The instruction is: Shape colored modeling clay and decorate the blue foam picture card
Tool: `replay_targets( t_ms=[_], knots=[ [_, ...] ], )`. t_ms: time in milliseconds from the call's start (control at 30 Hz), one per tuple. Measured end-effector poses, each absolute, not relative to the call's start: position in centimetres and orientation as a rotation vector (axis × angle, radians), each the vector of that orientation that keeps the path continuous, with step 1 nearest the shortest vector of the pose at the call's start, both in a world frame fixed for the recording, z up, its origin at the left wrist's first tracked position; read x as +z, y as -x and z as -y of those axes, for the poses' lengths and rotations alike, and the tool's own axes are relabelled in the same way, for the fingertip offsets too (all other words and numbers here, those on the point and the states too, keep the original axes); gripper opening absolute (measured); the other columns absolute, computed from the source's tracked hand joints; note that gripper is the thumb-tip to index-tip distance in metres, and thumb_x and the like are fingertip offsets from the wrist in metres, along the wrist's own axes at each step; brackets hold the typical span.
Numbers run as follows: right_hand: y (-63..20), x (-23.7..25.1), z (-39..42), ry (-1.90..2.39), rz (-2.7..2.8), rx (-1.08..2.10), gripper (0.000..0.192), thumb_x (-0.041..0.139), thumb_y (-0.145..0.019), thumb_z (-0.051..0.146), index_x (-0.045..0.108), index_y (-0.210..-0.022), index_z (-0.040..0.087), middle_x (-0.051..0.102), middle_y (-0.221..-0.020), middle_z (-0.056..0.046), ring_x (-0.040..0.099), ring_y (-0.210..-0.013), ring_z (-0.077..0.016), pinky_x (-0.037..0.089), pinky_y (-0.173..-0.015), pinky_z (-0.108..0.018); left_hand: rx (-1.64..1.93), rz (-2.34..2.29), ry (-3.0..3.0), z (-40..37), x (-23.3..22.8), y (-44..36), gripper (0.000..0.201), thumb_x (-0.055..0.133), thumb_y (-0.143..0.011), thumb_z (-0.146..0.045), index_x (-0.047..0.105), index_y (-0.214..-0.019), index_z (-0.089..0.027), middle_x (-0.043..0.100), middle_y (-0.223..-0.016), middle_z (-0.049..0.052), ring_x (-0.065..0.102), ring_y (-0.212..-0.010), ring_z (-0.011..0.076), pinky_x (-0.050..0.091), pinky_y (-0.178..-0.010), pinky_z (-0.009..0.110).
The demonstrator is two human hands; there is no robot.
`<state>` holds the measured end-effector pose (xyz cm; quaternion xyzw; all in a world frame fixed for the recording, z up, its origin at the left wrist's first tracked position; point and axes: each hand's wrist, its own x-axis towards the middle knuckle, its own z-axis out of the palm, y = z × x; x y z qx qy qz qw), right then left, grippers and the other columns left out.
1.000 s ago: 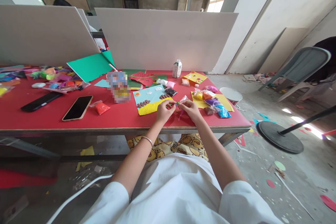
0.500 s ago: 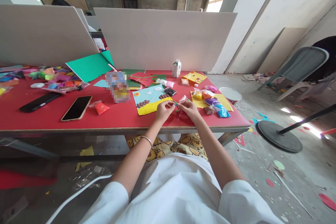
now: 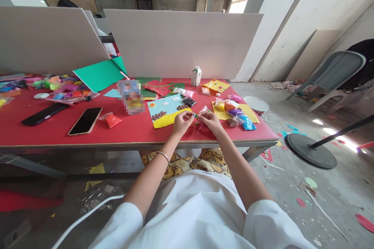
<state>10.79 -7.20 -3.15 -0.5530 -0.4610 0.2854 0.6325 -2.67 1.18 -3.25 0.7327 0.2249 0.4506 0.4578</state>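
The fingers of the left hand [image 3: 182,123] and right hand [image 3: 212,121] come together over the worktop [image 3: 137,132], thumbs and forefingers closed in a pinch on a small green piece [image 3: 196,115]. This piece lies right at the fingertips, between the two hands, and is partly covered by them; its exact shape is too small to tell. Just below the fingertips, a thin pink strand [image 3: 200,127] shows between the hands. Immediately to the left of the fingers is a light blue picture sheet [image 3: 171,103], its yellow band [image 3: 167,120] reaching close to the left hand, with brown shapes [image 3: 159,115] above that band. A black packet [image 3: 189,102] lies just beyond the fingertips. To the right of the fingers, near the right hand, coloured packets, among them a purple one [image 3: 234,113] and a blue one [image 3: 248,123], lie on and around a yellow sheet [image 3: 251,113]. Farther beyond the fingers stands a white carton [image 3: 196,76]. Well to their left are a red-orange packet [image 3: 113,120] and, past it, a phone [image 3: 85,121].
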Motion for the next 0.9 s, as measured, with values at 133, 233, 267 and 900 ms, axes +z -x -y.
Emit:
replay_targets(
  t_ms=[133, 233, 267, 900],
  knots=[
    [-10.75, -3.09, 7.29, 1.259, 1.073, 0.654, 0.042, 0.078, -0.058, 0.057, 0.065, -0.07, 0.019, 0.065, -0.071, -0.002, 0.061, -0.067, -0.0161, 0.053, -0.069, -0.032, 1.104, -0.55, -1.831, -1.05, -3.26, 2.72, 0.008, 0.063, -0.075, -0.024, 0.068, -0.077, -0.018, 0.071, -0.078, 0.004, 0.06, -0.059, 0.0117, 0.049, -0.057, 0.023],
    [-10.78, -3.06, 7.31, 1.267, 1.085, 0.649, 0.042, 0.078, -0.058, 0.057, 0.065, -0.07, 0.019, 0.066, -0.072, -0.002, 0.061, -0.067, -0.0164, 0.053, -0.068, -0.032, 1.112, -0.556, -1.841, -1.05, -3.28, 2.71, 0.008, 0.064, -0.074, -0.024, 0.069, -0.075, -0.018, 0.071, -0.075, 0.004, 0.059, -0.058, 0.0119, 0.049, -0.056, 0.023],
    [-10.8, -3.06, 7.3, 1.27, 1.088, 0.648, 0.041, 0.078, -0.058, 0.057, 0.065, -0.07, 0.019, 0.066, -0.072, -0.002, 0.062, -0.067, -0.0164, 0.053, -0.068, -0.032, 1.118, -0.559, -1.839, -1.07, -3.28, 2.7, 0.008, 0.065, -0.074, -0.025, 0.069, -0.074, -0.018, 0.071, -0.075, 0.004, 0.059, -0.057, 0.012, 0.049, -0.056, 0.024],
    [-10.62, -2.82, 7.36, 1.307, 1.092, 0.66, 0.043, 0.078, -0.057, 0.058, 0.066, -0.071, 0.019, 0.066, -0.07, -0.002, 0.061, -0.065, -0.0158, 0.052, -0.066, -0.031, 1.099, -0.577, -1.827, -1.14, -3.35, 2.61, 0.008, 0.064, -0.073, -0.024, 0.066, -0.069, -0.017, 0.069, -0.07, 0.003, 0.06, -0.058, 0.0126, 0.049, -0.057, 0.024]
  ],
)
